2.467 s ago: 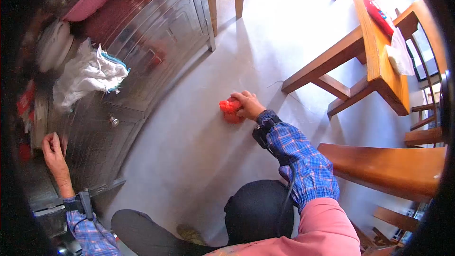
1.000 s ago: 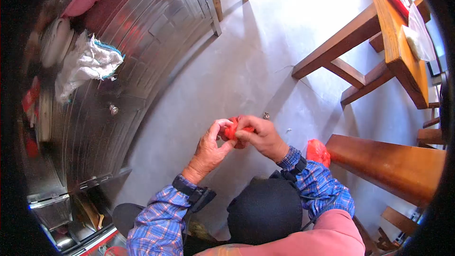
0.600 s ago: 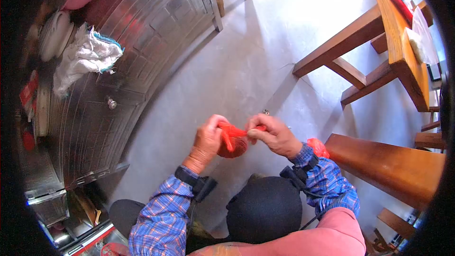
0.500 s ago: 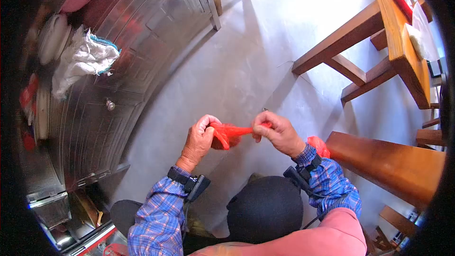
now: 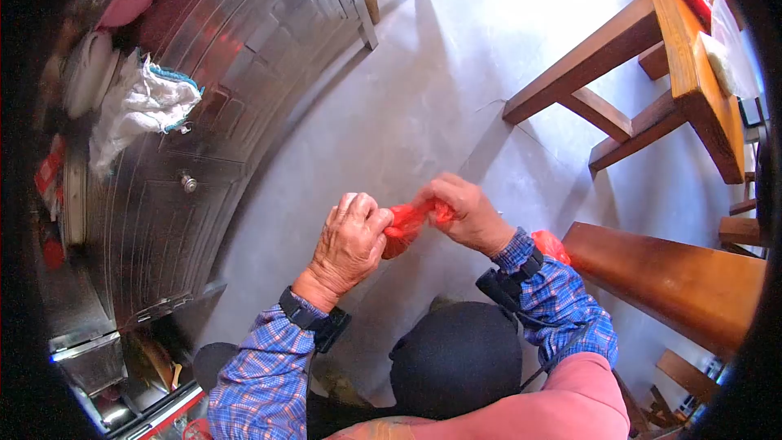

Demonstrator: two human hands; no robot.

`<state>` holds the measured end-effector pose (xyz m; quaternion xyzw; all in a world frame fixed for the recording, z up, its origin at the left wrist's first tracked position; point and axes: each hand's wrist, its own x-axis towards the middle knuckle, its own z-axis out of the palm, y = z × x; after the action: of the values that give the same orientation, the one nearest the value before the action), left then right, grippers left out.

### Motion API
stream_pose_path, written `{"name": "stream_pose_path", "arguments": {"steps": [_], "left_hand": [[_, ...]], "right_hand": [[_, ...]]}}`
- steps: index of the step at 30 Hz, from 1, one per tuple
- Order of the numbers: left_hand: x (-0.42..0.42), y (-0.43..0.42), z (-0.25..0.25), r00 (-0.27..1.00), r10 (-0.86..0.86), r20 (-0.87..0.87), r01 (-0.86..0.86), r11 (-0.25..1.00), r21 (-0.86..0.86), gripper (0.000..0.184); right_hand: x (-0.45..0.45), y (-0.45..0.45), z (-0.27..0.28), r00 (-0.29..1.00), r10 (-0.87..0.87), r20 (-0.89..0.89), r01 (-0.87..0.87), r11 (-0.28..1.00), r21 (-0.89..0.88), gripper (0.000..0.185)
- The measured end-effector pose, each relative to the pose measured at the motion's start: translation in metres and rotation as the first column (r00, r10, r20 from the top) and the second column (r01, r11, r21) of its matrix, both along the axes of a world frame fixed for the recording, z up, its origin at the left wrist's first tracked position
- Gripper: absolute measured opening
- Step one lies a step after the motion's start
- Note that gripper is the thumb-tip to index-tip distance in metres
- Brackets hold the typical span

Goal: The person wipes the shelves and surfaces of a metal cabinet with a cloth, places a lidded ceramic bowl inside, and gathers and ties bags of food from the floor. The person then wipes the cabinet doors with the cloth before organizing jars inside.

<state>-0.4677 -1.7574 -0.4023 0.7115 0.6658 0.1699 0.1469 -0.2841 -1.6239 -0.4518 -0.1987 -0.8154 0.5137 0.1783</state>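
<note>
- A red plastic bag (image 5: 401,226) is stretching between the left hand (image 5: 346,238) and the right hand (image 5: 466,213), above the grey floor (image 5: 342,147).
- Both hands are grasping it, one at each end.
- Another red bag (image 5: 551,245) is showing just beside the wooden bench (image 5: 668,285).

Blue plaid sleeves (image 5: 259,375), black wristbands (image 5: 298,310)

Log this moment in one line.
left hand: gripping red bag | right hand: gripping same bag | bag: between hands, above floor
</note>
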Motion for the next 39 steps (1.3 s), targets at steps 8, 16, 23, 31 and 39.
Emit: {"name": "stream_pose_path", "arguments": {"steps": [8, 16, 23, 31, 39], "left_hand": [[-0.002, -0.004, 0.01, 0.999, 0.02, 0.046, -0.029, 0.977, 0.212, 0.021], [-0.008, -0.002, 0.009, 0.983, 0.169, -0.066, -0.174, 0.981, -0.08, 0.01], [-0.005, -0.027, -0.022, 0.555, 0.482, 0.678, 0.092, 0.775, -0.626, 0.036], [-0.018, -0.046, -0.033, 0.424, 0.616, 0.664, -0.266, 0.785, -0.559, 0.052], [-0.019, -0.007, -0.092, 0.082, 0.717, 0.692, -0.277, 0.684, -0.675, 0.057]], "right_hand": [[0.007, 0.008, -0.032, 0.978, -0.201, 0.059, 0.207, 0.97, -0.127, 0.032], [0.008, -0.015, -0.087, 0.953, 0.108, 0.283, -0.061, 0.984, -0.169, 0.04], [-0.016, -0.038, -0.069, 0.996, 0.043, -0.081, -0.027, 0.982, 0.188, 0.039], [-0.013, -0.029, -0.079, 0.997, -0.074, 0.035, 0.082, 0.937, -0.341, 0.021], [-0.009, -0.029, -0.082, 0.985, 0.125, -0.122, -0.159, 0.926, -0.342, 0.027]]}}
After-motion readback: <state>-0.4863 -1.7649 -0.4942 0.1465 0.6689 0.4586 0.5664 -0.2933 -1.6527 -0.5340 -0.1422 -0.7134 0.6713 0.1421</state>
